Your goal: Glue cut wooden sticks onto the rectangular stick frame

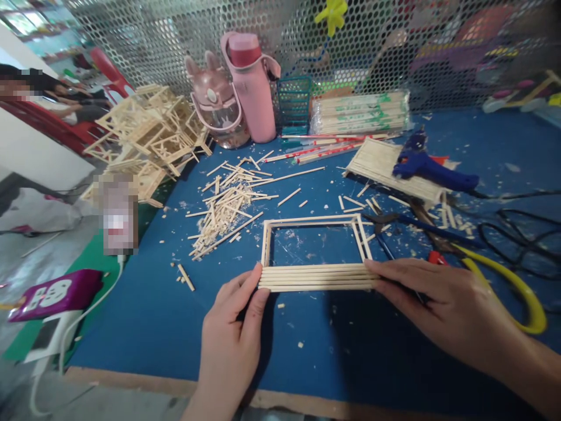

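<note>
1. Left hand: thumb and fingers pinching the left end of the near side of a pale wooden stick-built rectangular frame.
2. Right hand: same, pinching the right end; thumb and index pressed on the sticks.
3. Frame is between the hands, above the near part of the blue tabletop; near side is a row of parallel sticks, middle open.
4. Clear plastic package with green print: holds bundled pale sticks, by the perforated metal screen.
5. Red-and-white narrow wrappers: in front of package, pale sticks inside.
6. Teal wire basket: left of package, contents unclear.
7. Tall pink bottle with strap: closed, opaque.
8. Pink rabbit-eared bottle, clear lower body: beside it, contents unclear.
9. Blue glue gun: rests on flat stick panel.
10. Loose stick offcuts: heaped beyond left hand.
</note>
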Motion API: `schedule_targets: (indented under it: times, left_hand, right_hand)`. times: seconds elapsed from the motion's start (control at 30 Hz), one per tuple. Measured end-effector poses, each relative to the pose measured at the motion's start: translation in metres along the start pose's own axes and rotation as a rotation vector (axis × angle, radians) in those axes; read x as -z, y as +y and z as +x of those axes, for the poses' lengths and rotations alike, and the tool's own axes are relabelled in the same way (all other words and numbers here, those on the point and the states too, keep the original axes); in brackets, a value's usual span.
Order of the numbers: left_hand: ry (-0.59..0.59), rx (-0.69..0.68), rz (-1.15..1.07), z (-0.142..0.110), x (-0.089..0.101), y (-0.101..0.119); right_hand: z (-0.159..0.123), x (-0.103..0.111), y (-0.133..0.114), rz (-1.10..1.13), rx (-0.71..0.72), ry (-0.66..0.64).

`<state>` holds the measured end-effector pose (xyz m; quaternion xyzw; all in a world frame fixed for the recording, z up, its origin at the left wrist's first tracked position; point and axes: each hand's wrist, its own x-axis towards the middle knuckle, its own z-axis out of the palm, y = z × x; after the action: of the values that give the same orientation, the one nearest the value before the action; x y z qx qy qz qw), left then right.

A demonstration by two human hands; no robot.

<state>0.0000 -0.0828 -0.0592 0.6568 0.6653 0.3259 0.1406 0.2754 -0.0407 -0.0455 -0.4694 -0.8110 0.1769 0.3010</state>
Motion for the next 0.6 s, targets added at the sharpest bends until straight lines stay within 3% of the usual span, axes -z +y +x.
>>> schedule_targets:
  times: [0.17,0.27,0.43,0.6]
  left_hand:
    - [0.002,-0.052,0.108,0.002,0.000,0.000]
    - [0.036,-0.125,0.247,0.004,0.002,0.001]
    - [0.041,-0.300,0.426,0.010,0.008,0.002]
    - [-0.016,-0.405,0.567,0.025,0.022,0.007]
  right_hand:
    - [0.004,0.001,-0.005,0.008,-0.021,-0.039]
    - [0.006,0.002,-0.009,-0.105,0.033,-0.050]
    - [0.007,0.002,-0.015,-0.349,0.156,0.050]
    - [0.008,0.005,-0.018,-0.382,0.135,-0.009]
